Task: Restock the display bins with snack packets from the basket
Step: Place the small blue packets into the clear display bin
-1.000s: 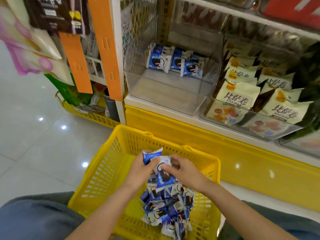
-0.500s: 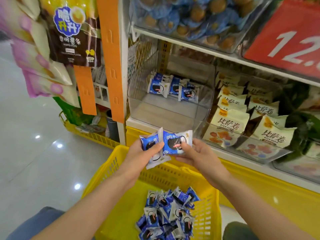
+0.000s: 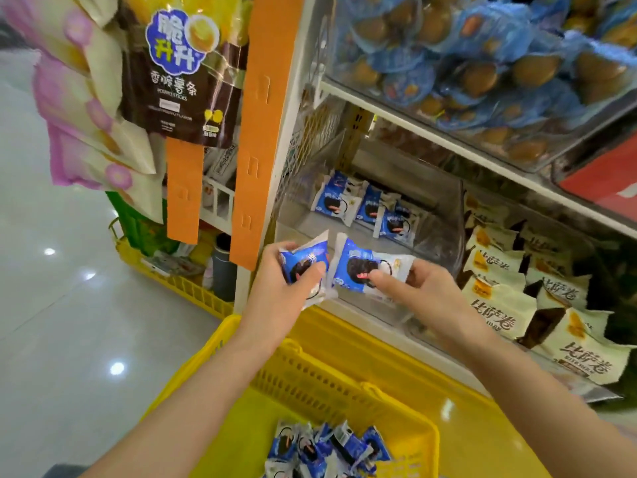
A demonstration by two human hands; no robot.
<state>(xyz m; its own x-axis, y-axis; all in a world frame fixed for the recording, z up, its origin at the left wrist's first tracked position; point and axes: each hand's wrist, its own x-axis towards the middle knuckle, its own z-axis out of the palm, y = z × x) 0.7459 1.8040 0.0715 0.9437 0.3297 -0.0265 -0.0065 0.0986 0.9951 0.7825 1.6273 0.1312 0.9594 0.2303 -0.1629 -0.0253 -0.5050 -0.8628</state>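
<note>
Left hand's point(image 3: 286, 298) grip is clamped on one blue packet point(image 3: 303, 262), right hand's point(image 3: 425, 288) on a second packet point(image 3: 360, 267). We've raised both from over the basket point(image 3: 327, 381) to the clear bin's point(image 3: 444, 236) front lip. Not in yet; placement likely next.
</note>
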